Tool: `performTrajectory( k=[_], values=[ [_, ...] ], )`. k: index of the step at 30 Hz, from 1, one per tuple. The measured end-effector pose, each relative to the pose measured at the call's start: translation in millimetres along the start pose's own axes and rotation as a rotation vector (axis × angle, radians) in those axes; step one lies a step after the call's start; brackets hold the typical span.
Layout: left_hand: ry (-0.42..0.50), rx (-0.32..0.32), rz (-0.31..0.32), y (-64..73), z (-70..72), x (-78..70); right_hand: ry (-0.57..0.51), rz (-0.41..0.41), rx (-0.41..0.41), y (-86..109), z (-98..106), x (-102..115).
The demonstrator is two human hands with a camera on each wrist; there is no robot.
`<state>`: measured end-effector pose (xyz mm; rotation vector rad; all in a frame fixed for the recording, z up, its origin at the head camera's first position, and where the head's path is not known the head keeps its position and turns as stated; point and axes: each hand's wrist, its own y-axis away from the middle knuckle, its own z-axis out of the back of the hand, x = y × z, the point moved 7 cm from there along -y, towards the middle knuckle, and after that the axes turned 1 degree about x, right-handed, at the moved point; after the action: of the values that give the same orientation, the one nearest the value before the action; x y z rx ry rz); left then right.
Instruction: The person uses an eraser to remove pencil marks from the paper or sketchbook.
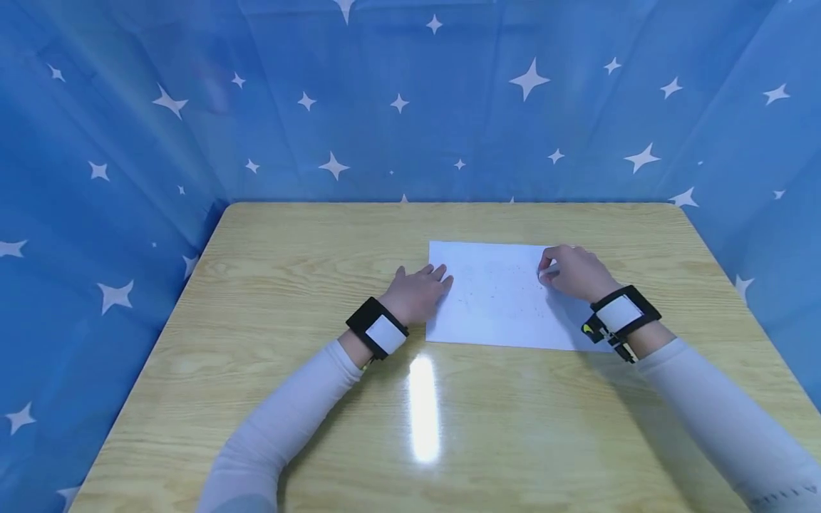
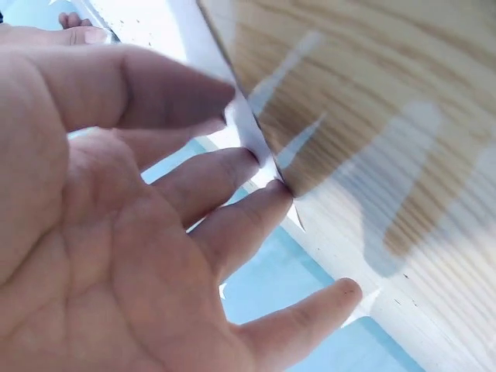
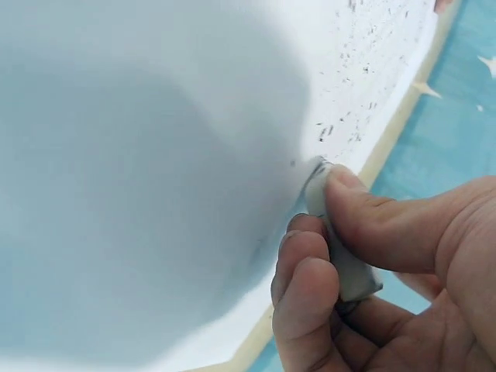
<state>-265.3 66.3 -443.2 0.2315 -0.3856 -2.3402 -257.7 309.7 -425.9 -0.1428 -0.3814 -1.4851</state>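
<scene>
A white sheet of paper (image 1: 487,313) lies flat on the wooden table, with small dark crumbs scattered over it. My right hand (image 1: 580,274) pinches a greyish-white eraser (image 3: 349,267) between thumb and fingers. One end of the eraser touches the paper or sits just above it, near the sheet's right part; its edges look smudged dark. Over the sheet's left edge rests my left hand (image 1: 417,293), fingers spread and fairly straight. In the left wrist view the fingertips (image 2: 279,190) lie at the paper's edge, and that palm holds nothing.
The pale wooden table (image 1: 308,249) extends around the sheet on all sides. Behind it and at both sides hangs a blue curtain (image 1: 359,128) with white stars. A bright light reflection shows on the tabletop in front of the paper. Each wrist wears a black band (image 1: 377,328).
</scene>
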Motion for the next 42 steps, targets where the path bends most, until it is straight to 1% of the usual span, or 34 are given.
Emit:
performTrajectory(
  k=[3,9,13,17,20,25,29,33,38,42],
  values=[
    [-0.001,-0.022,0.008,-0.6,2.2,0.9,-0.013,-0.003,-0.008,0.4,1.3,-1.3],
    [-0.029,-0.11,0.002,-0.7,15.4,-2.0,0.018,0.018,-0.067,2.4,10.9,1.0],
    [-0.07,-0.153,-0.047,-0.9,19.4,-10.8,0.031,0.026,-0.071,5.4,10.2,0.7],
    [-0.097,-0.193,-0.101,0.4,21.1,-18.6,0.051,0.035,-0.093,5.4,7.8,0.0],
    [-0.105,-0.205,-0.11,1.4,20.7,-20.2,0.058,0.026,-0.098,4.5,6.0,-1.2],
    [-0.107,-0.204,-0.112,1.5,18.1,-21.1,0.073,0.015,-0.097,5.2,4.3,-1.7],
    [-0.09,-0.204,-0.124,2.1,14.8,-23.9,0.12,0.058,-0.099,10.7,3.9,4.4],
    [-0.107,-0.203,-0.134,4.0,12.1,-26.5,0.194,0.128,-0.099,19.5,3.6,13.3],
    [-0.127,-0.225,-0.148,7.8,14.5,-28.5,0.292,0.202,-0.176,26.4,7.5,19.9],
    [-0.133,-0.232,-0.152,9.4,14.5,-28.0,0.357,0.216,-0.227,25.5,6.9,21.4]
  ],
)
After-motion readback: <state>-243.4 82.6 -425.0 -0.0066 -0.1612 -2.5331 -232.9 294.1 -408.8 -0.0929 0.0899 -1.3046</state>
